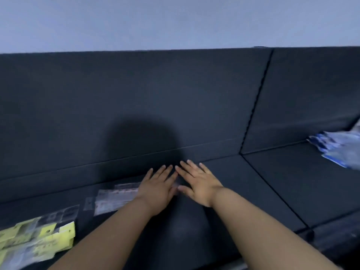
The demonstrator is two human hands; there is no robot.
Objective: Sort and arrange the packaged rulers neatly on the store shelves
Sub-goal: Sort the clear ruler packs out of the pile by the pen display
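My left hand point(155, 187) and my right hand point(197, 182) lie flat side by side on the dark shelf point(243, 191), fingers straight and pointing at the back panel. Clear-packaged rulers point(115, 197) lie flat under and to the left of my left hand, partly hidden by it. Whether my right hand touches a package I cannot tell. A pile of yellow-carded ruler packs point(37, 240) sits at the lower left of the shelf. Blue-and-white ruler packs point(339, 147) lie on the neighbouring shelf section at the far right, blurred.
The dark back panel point(136, 106) rises behind the shelf, with a pale wall point(175, 22) above it. A seam point(272, 191) splits the shelf into a left and a right section. The shelf's front edge runs along the bottom right.
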